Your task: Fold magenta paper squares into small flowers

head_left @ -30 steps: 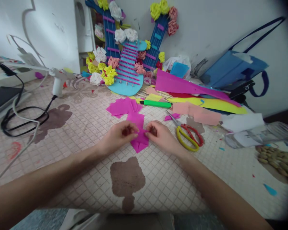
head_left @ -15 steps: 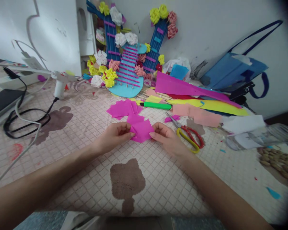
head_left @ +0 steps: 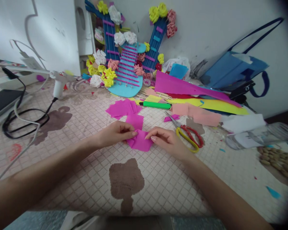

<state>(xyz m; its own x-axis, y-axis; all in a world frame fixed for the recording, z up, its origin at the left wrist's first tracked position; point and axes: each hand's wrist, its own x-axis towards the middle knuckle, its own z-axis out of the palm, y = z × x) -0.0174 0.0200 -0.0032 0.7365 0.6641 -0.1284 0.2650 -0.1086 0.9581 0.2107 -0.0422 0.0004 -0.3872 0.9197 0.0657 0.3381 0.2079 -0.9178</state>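
Fingers (head_left: 133, 134) of left hand (head_left: 112, 135) and right hand (head_left: 168, 142) pinch opposite edges of pink paper square (head_left: 141, 143); scissors (head_left: 189, 137) at 3 o'clock, pink paper pile (head_left: 121, 108) at 11.

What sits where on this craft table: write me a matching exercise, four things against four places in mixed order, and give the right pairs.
Things
1. pink paper piece
2. scissors
3. green marker
4. glue gun

Places
A. at the far left, with a black cord trailing from it
B. pinched between the left hand and the right hand
C. lying just right of the right hand
D. lying just right of the loose pink squares

Pairs: 1-B, 2-C, 3-D, 4-A
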